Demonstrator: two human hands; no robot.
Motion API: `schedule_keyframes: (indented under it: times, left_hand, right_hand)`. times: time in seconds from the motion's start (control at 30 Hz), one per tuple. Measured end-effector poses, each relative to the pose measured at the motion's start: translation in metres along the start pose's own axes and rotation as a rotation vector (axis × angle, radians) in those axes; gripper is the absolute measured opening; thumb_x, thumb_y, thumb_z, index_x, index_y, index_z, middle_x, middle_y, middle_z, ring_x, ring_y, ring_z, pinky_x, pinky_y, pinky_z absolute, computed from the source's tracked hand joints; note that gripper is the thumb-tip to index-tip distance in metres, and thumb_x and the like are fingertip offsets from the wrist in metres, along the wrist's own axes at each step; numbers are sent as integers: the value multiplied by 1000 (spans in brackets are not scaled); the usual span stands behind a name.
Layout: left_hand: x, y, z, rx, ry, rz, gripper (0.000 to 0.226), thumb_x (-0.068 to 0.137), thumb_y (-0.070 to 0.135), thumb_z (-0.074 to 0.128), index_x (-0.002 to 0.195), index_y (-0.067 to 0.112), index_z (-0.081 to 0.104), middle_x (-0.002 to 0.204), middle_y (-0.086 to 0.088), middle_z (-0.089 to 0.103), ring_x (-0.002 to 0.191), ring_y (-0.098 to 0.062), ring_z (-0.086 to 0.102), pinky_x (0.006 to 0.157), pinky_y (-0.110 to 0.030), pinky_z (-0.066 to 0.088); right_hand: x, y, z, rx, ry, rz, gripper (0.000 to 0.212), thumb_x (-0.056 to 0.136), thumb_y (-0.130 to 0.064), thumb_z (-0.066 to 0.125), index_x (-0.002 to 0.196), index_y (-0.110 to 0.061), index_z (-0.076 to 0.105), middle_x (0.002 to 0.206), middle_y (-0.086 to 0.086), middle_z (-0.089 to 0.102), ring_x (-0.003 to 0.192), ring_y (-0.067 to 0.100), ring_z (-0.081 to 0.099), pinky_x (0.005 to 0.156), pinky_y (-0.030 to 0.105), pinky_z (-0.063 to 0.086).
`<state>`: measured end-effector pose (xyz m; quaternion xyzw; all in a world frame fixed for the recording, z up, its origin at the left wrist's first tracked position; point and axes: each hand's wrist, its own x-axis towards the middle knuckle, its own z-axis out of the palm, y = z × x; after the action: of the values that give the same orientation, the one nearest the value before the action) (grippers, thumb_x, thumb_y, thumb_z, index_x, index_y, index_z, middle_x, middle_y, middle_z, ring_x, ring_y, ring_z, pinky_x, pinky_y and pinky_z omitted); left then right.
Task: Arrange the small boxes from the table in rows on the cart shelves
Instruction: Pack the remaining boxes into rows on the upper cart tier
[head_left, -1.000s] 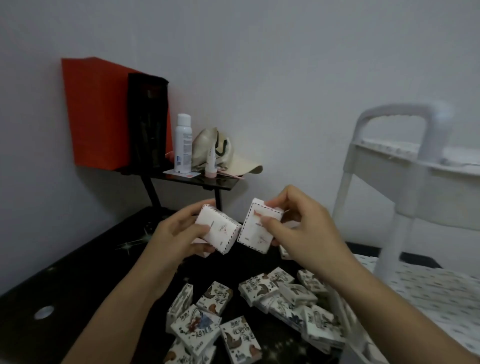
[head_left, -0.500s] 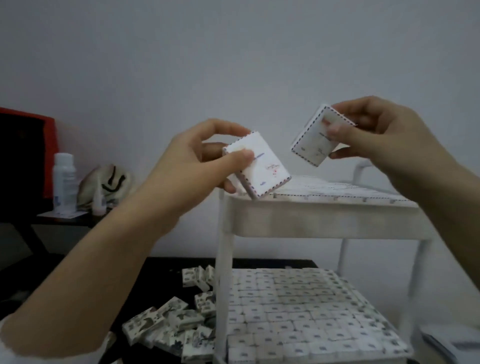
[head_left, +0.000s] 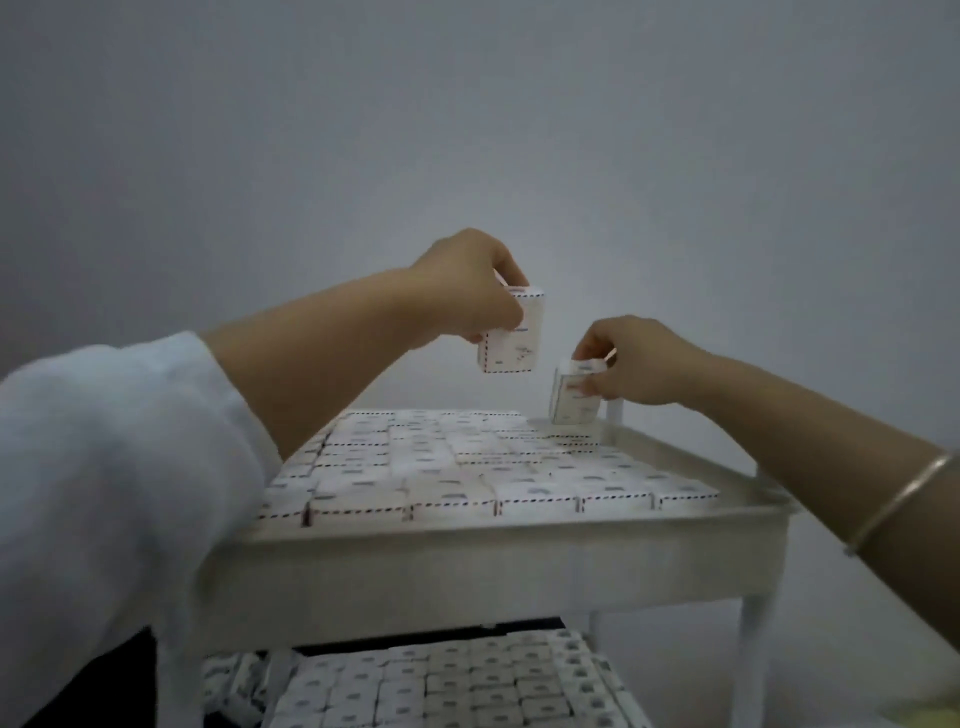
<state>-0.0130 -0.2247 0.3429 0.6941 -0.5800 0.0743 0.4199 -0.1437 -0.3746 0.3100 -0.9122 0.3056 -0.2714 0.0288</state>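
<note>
A plain grey wall (head_left: 467, 130) fills the upper half of the view. Before it stands a white cart (head_left: 467, 577), seen from above its front edge. Its top shelf (head_left: 701, 465) is a shallow tray, and a flat layer of small white boxes with dashed borders (head_left: 441, 467) covers nearly all of it in close rows. Beneath it, lower rows of boxes (head_left: 441, 686) pack what shows of the tier below. The work therefore looks nearly finished. Any gap appears to be at the tray's far right corner, though blur makes this uncertain. The table is out of view, so how many boxes wait there cannot be told. Two bare arms reach in, the left one from a white sleeve (head_left: 104, 467). The left hand (head_left: 467, 291) curls its fingers and thumb round one upright box (head_left: 511, 338), held in the air above the far middle of the tray. The right hand (head_left: 634, 364), lower down, pinches a second box (head_left: 574, 397) at the far right corner, upright, either resting on the tray or just above it. A thin gold bangle (head_left: 904, 493) circles the right forearm.
</note>
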Motion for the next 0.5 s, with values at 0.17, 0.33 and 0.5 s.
schedule_keyframes:
  times: [0.17,0.33,0.5]
  left_hand:
    - [41,3,13,330,11,88,23,86,6,55,105,19,54,113,-6,64,77,-16,66,46,-18,46]
    - [72,-13,41,455,-125,88,25,87,13,65,110,15,55,117,-7,64,82,-19,68,60,-22,54]
    - [86,-40,75,445,-198,114,46,83,22,73,123,19,51,120,0,61,99,-15,51,74,-25,40]
  right_hand:
    - [18,1,16,-31,-127,-40,33,83,-24,75,113,-17,64,113,0,62,92,17,60,87,32,51]
    - [24,11,24,82,-267,-12,29,87,-17,71,115,-14,65,113,4,62,96,24,65,83,33,58]
    - [25,14,36,75,-319,-29,26,91,-13,64,117,-9,64,114,5,64,66,10,59,67,20,55]
